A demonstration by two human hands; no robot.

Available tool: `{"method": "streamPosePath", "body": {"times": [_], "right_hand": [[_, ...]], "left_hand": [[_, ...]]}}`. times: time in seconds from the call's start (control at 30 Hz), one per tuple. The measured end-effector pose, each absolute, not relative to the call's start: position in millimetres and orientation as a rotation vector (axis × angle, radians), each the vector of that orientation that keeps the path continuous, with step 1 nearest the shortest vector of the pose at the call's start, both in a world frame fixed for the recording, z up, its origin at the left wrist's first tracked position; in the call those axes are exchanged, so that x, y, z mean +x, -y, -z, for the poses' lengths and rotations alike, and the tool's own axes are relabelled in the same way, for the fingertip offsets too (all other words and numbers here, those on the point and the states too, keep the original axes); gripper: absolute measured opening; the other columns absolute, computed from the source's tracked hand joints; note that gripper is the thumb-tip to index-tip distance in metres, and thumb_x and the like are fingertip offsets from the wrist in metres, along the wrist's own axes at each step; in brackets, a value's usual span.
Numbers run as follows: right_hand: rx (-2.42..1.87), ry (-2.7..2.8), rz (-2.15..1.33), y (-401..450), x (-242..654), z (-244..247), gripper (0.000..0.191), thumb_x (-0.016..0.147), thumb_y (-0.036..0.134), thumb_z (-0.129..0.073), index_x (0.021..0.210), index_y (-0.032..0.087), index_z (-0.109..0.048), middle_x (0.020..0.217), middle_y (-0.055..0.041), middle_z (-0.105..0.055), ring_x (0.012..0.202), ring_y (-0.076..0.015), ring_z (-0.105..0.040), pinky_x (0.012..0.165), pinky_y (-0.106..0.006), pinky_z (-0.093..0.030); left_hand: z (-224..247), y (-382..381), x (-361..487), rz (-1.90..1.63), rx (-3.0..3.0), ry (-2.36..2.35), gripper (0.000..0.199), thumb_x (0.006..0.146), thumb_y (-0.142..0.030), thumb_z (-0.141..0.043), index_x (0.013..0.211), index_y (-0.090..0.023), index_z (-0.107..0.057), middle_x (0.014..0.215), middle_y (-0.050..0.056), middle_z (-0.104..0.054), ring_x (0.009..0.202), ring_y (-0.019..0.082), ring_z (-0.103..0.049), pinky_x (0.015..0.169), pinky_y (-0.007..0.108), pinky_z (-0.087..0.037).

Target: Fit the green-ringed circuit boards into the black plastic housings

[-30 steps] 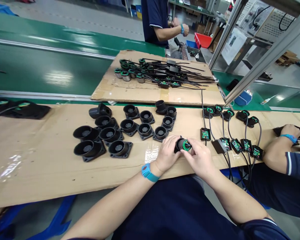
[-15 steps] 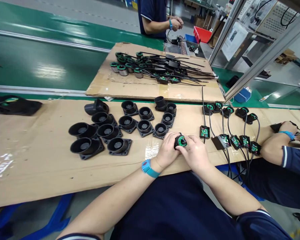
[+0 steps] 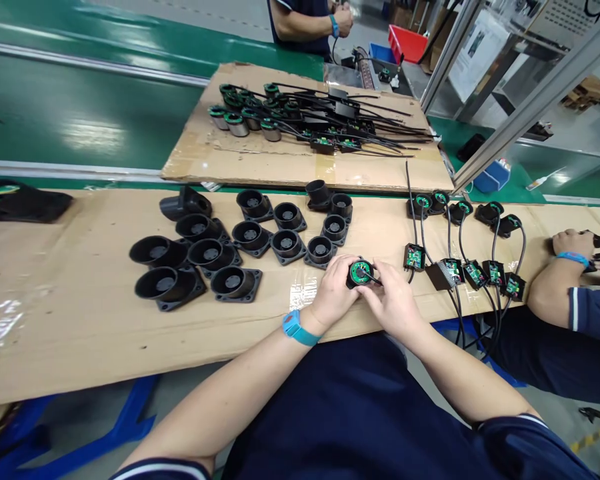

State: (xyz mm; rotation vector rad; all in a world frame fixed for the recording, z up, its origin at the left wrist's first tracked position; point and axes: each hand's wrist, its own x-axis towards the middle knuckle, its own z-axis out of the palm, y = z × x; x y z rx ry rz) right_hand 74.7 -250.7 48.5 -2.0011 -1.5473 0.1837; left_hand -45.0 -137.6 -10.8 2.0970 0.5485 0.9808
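Note:
Near the front edge of the cardboard, my left hand (image 3: 336, 291) is closed around a black housing with a round green circuit board (image 3: 361, 273) facing up in its mouth. A short black cable leaves the board's middle towards my right hand (image 3: 394, 301). The right fingers are bent against the housing's right side, at the cable; their tips are partly hidden. Just right of it lies an open black box with a green board (image 3: 415, 257). To the left stand several black flanged housings (image 3: 235, 283), most with their mouths up.
Wired housings with boxes (image 3: 475, 273) lie in a row at right, cables hanging over the edge. Behind, a raised cardboard sheet (image 3: 190, 160) bears several motors with cables (image 3: 237, 125). A co-worker's arm (image 3: 550, 287) is at right, another person (image 3: 305, 27) across the bench.
The round board is more exposed, with its cable now showing. My right hand has drawn slightly back from over it. The whole view has shifted a little.

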Motion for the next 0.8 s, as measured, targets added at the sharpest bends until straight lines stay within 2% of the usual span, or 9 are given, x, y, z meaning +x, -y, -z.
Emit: {"method": "streamPosePath", "body": {"times": [0.2, 0.33, 0.43, 0.5, 0.57, 0.6, 0.67, 0.73, 0.8], "right_hand": [[-1.919, 1.485, -0.166, 260, 79, -49, 0.038, 0.093, 0.033, -0.064, 0.128, 0.019, -0.061, 0.124, -0.0150, -0.065, 0.119, -0.0268, -0.062, 0.103, -0.043, -0.055], [-1.949, 1.554, -0.192, 253, 75, -41, 0.041, 0.093, 0.036, -0.065, 0.129, 0.018, -0.063, 0.132, -0.0164, -0.062, 0.122, -0.0270, -0.062, 0.105, -0.042, -0.054], [-2.015, 1.571, -0.169, 239, 79, -35, 0.042, 0.089, 0.039, -0.070, 0.123, 0.014, -0.067, 0.128, -0.0176, -0.066, 0.117, -0.0290, -0.065, 0.102, -0.042, -0.055], [-2.038, 1.603, -0.221, 230, 83, -38, 0.036, 0.086, 0.035, -0.074, 0.115, 0.014, -0.071, 0.117, -0.0152, -0.071, 0.109, -0.0284, -0.069, 0.098, -0.041, -0.057], [-2.005, 1.654, -0.280, 224, 87, -44, 0.030, 0.084, 0.029, -0.074, 0.110, 0.015, -0.073, 0.106, -0.0126, -0.074, 0.100, -0.0274, -0.071, 0.093, -0.040, -0.059], [-1.978, 1.656, -0.266, 223, 88, -47, 0.028, 0.084, 0.028, -0.073, 0.109, 0.016, -0.073, 0.106, -0.0129, -0.074, 0.099, -0.0275, -0.072, 0.092, -0.040, -0.059], [-1.942, 1.586, -0.172, 225, 89, -50, 0.031, 0.087, 0.031, -0.069, 0.113, 0.015, -0.073, 0.118, -0.0163, -0.071, 0.102, -0.0291, -0.071, 0.092, -0.043, -0.059], [-1.939, 1.495, -0.104, 229, 87, -47, 0.036, 0.088, 0.036, -0.068, 0.117, 0.016, -0.072, 0.130, -0.0193, -0.066, 0.106, -0.0320, -0.070, 0.095, -0.047, -0.059], [-1.959, 1.499, -0.146, 232, 87, -42, 0.035, 0.087, 0.036, -0.068, 0.115, 0.016, -0.074, 0.128, -0.0196, -0.067, 0.105, -0.0329, -0.071, 0.095, -0.048, -0.059]], "left_hand": [[7, 139, -46, -0.939, 2.107, -0.538, 0.045, 0.082, -0.019, -0.072, 0.123, -0.021, -0.052, 0.119, 0.010, -0.065, 0.113, 0.027, -0.061, 0.102, 0.047, -0.052], [11, 139, -45, -0.942, 2.108, -0.534, 0.041, 0.085, -0.022, -0.071, 0.122, -0.021, -0.054, 0.116, 0.010, -0.066, 0.109, 0.026, -0.063, 0.099, 0.047, -0.054], [17, 136, -44, -0.883, 2.100, -0.559, 0.042, 0.085, -0.017, -0.067, 0.124, -0.021, -0.053, 0.117, 0.009, -0.066, 0.112, 0.026, -0.064, 0.101, 0.047, -0.054], [19, 135, -45, -0.835, 2.085, -0.564, 0.052, 0.083, -0.015, -0.067, 0.132, -0.021, -0.050, 0.125, 0.011, -0.064, 0.118, 0.027, -0.063, 0.105, 0.048, -0.052], [17, 135, -49, -0.810, 2.051, -0.552, 0.076, 0.079, -0.022, -0.077, 0.144, -0.022, -0.039, 0.136, 0.014, -0.059, 0.128, 0.029, -0.059, 0.111, 0.050, -0.048], [15, 135, -52, -0.815, 2.029, -0.545, 0.092, 0.074, -0.028, -0.084, 0.150, -0.022, -0.032, 0.141, 0.016, -0.056, 0.132, 0.031, -0.056, 0.114, 0.051, -0.046], [10, 136, -58, -0.874, 1.994, -0.523, 0.119, 0.064, -0.042, -0.092, 0.156, -0.023, -0.019, 0.148, 0.020, -0.049, 0.138, 0.034, -0.050, 0.117, 0.053, -0.041], [6, 136, -65, -0.981, 1.986, -0.495, 0.127, 0.058, -0.054, -0.091, 0.157, -0.023, -0.016, 0.150, 0.022, -0.046, 0.140, 0.036, -0.047, 0.118, 0.055, -0.040], [6, 136, -70, -1.071, 2.005, -0.462, 0.127, 0.056, -0.065, -0.086, 0.155, -0.023, -0.019, 0.149, 0.023, -0.046, 0.139, 0.037, -0.048, 0.117, 0.057, -0.040]]}}
